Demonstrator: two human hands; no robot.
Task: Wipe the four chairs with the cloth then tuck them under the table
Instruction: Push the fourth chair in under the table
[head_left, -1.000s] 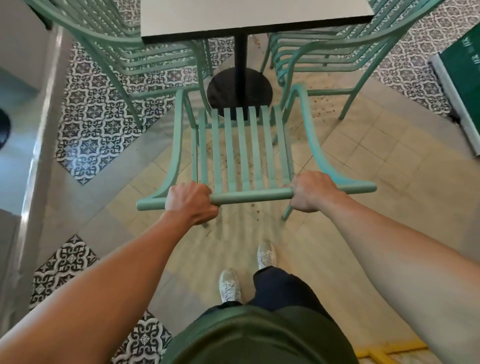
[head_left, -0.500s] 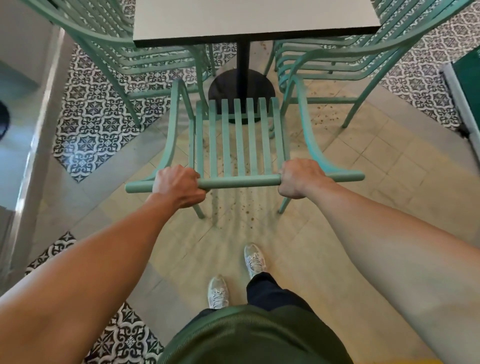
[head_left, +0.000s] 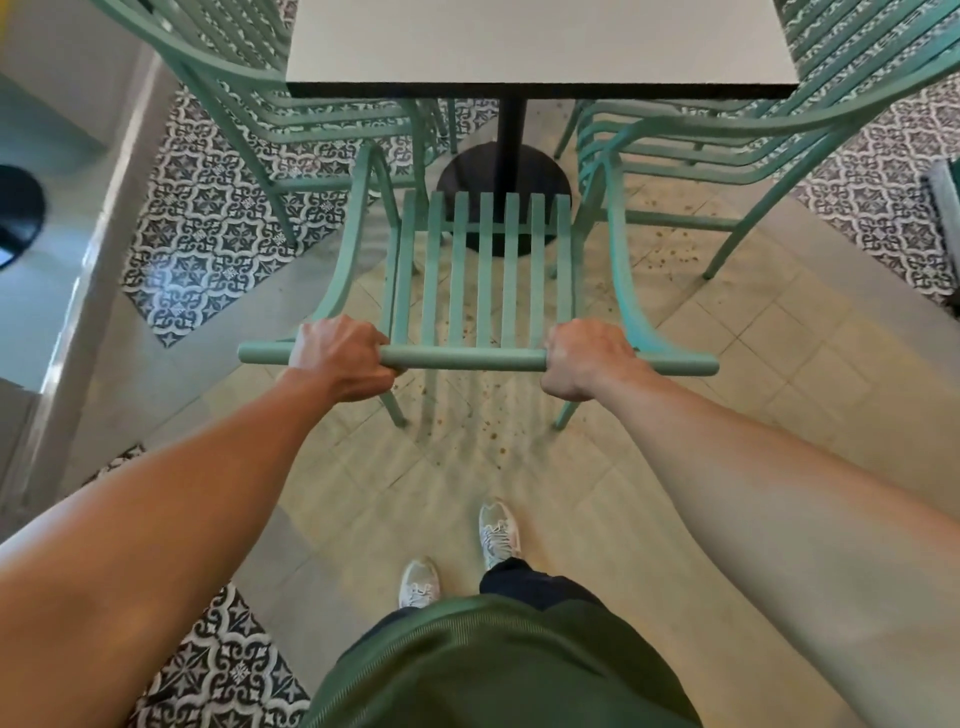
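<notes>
A mint-green slatted metal chair (head_left: 488, 270) stands in front of me, facing the white-topped table (head_left: 540, 47). My left hand (head_left: 340, 364) and my right hand (head_left: 587, 364) both grip its top back rail (head_left: 462, 359). The front of its seat reaches the table's black round base (head_left: 467, 176), short of the tabletop edge. Two more green chairs stand beside the table, one at the left (head_left: 291, 104) and one at the right (head_left: 737, 135). No cloth is visible.
The floor has beige tiles speckled with crumbs (head_left: 670, 249) and patterned black-and-white tiles (head_left: 208, 228). A grey step or ledge (head_left: 78, 291) runs along the left. My feet in white shoes (head_left: 457, 556) stand behind the chair.
The chair has slid forward toward the table with both hands still on its back rail. I have stepped after it.
</notes>
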